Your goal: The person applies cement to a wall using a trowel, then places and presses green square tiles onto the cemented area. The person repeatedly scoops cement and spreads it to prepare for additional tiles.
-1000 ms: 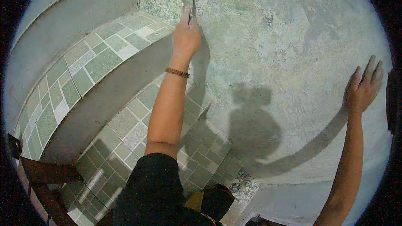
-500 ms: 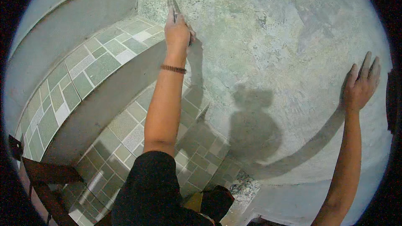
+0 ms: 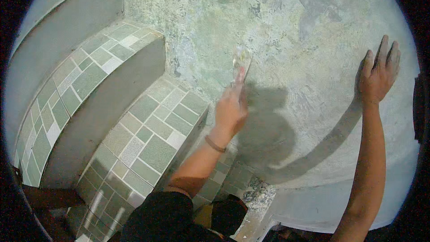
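Observation:
My left hand (image 3: 230,114), a dark bracelet at its wrist, is closed around a scraper (image 3: 243,60). The scraper's flat blade is smeared by motion and lies at the mottled grey-green plaster wall (image 3: 210,22); whether its edge touches the wall cannot be told. Farther right, my right hand (image 3: 378,78) rests on the same wall, palm inward, fingers stretched upward and apart. Greyish dust coats its fingers. Shadows of my head and right arm fall across the plaster between the hands.
Curved steps with green and white tiles (image 3: 154,150) and grey risers (image 3: 112,103) climb at the left. Pale rubble (image 3: 260,197) lies at the wall's foot, beside a black and yellow shape (image 3: 226,215). A dark brown beam (image 3: 53,197) stands at lower left.
My left hand has swung right and down along the wall, away from the upper step's corner, with the scraper. The view has shifted slightly; my right hand stays against the wall.

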Tool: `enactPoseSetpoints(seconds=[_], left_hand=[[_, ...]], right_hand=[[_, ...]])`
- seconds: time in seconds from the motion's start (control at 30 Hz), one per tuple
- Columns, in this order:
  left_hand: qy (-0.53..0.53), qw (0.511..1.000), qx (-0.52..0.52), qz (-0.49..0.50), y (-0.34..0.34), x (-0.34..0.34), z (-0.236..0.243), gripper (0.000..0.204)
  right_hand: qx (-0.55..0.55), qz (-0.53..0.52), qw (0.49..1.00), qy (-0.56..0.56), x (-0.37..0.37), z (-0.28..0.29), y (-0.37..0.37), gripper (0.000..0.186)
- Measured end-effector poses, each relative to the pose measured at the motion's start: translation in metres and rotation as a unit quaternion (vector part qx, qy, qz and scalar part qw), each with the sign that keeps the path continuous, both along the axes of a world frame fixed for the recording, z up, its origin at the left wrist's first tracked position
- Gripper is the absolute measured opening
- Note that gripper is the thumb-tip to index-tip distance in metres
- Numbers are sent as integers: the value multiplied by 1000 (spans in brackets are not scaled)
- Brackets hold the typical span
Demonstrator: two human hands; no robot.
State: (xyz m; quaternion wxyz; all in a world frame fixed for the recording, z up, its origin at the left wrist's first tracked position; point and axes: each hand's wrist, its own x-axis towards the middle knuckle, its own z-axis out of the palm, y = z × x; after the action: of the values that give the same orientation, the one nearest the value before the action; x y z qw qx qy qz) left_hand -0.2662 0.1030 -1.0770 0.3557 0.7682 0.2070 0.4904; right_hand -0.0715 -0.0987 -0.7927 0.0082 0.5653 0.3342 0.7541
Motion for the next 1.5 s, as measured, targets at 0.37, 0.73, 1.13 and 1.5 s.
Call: enactPoseSetpoints(seconds=[0.37, 0.73, 1.13, 1.5], left_hand=[[-40, 996, 56, 58, 25, -8, 18, 61], [49, 990, 103, 85, 36, -20, 25, 69], [86, 984, 114, 108, 33, -17, 31, 67], [57, 992, 104, 40, 30, -17, 58, 68]], right_hand=[[-3, -2, 1000, -29, 4, 1, 1, 56], [-21, 41, 998, -45, 5, 2, 1, 54], [-5, 6, 1000, -30, 5, 2, -3, 55], [1, 34, 999, -7, -1, -1, 1, 59]])
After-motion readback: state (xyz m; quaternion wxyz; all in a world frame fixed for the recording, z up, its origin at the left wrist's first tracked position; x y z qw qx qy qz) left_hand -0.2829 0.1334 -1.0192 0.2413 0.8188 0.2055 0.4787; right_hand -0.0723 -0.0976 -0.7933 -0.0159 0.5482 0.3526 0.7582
